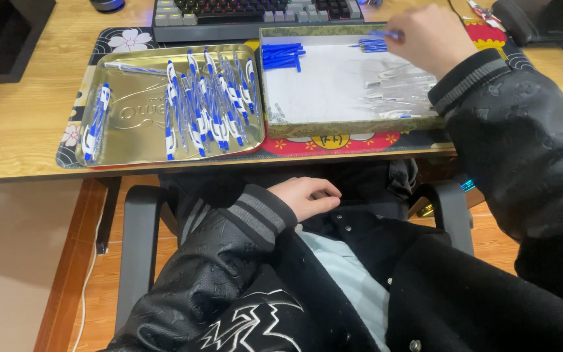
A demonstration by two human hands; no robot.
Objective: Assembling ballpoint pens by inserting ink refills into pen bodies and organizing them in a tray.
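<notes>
A wooden desk (21, 124) carried a patterned mat, on which a silver metal tray (131, 140) of assembled blue-and-white pens (206, 107) sat just beside a shallow white-lined box (333, 91) of loose pen parts; a keyboard (255, 12) lay behind both. The seated person's right hand (428, 36) reached over the box's far corner, fingers closed on a thin blue part (386, 32) above a small heap of the same pieces (373, 45). Blue caps (283, 55) lay at the box's far left and clear barrels (399, 88) along its right side. The left hand (307, 195) rested loosely curled and empty in the lap, below the desk edge. Judged from the layout, picking one piece at a time and keeping the piles separate would serve the sorting best.
</notes>
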